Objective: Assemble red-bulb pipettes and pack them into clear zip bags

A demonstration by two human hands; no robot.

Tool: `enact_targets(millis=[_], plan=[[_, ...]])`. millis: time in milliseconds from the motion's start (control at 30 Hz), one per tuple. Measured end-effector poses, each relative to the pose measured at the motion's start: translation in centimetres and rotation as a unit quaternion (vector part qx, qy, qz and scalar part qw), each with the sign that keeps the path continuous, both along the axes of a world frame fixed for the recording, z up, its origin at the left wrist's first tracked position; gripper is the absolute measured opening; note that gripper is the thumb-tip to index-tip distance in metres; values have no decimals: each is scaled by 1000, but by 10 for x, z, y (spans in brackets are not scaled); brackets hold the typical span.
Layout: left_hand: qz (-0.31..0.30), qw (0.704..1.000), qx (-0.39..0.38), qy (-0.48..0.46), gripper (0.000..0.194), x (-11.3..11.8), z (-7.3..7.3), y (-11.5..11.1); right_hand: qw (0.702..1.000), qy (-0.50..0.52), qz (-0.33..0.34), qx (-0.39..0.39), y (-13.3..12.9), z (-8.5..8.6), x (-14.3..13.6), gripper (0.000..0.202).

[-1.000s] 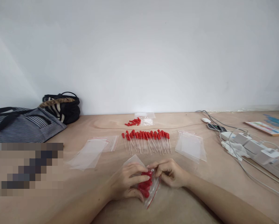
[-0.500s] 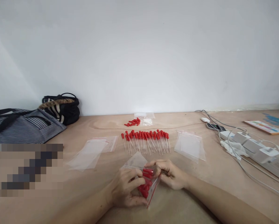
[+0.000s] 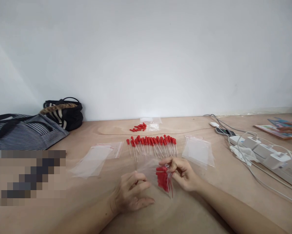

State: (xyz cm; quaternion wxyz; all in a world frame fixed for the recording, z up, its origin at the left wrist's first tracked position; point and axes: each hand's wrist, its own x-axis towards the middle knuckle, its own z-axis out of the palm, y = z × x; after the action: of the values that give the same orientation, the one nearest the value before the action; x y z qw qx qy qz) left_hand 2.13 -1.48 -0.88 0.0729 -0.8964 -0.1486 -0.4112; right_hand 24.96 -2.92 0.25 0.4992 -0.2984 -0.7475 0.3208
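Note:
A clear zip bag (image 3: 148,164) with a red line at its mouth is pinched by its right edge in my right hand (image 3: 183,173). Several red rubber bulbs (image 3: 162,178) are gathered inside it, blurred by motion. To the left of the bag, my left hand (image 3: 132,191) rests low over the table, fingers apart and holding nothing. Just beyond both hands lies a row of droppers (image 3: 158,146), with red bulbs at the far end and clear stems toward me.
Clear bags lie left (image 3: 93,161) and right (image 3: 199,151) of the row. Loose red bulbs (image 3: 139,127) and clear tubes (image 3: 154,127) are at the back. Chargers fill a power strip (image 3: 270,156) at right, near another person's hand (image 3: 291,129). Two bags (image 3: 33,130) stand left.
My left hand has let go of the bag. My right hand has lifted and turned it slightly right and away. Another person's hand has come in at the right edge.

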Motion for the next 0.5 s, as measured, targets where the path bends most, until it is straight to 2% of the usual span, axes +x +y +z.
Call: enact_targets(millis=[67,167,267,367,500], plan=[[17,1000,-15,-8,31,4,0,1,996,75,-48,-28,7,-7,0,11],[37,998,-44,-9,23,10,0,5,974,188,-109,-65,22,-16,-3,10],[63,995,-72,8,18,16,-1,13,952,245,-155,-96,35,-23,-6,9],[73,994,-80,31,19,23,-3,25,946,240,-181,-123,43,-30,-8,10],[61,994,-59,66,15,30,-3,38,961,174,-176,-127,45,-38,-7,10]])
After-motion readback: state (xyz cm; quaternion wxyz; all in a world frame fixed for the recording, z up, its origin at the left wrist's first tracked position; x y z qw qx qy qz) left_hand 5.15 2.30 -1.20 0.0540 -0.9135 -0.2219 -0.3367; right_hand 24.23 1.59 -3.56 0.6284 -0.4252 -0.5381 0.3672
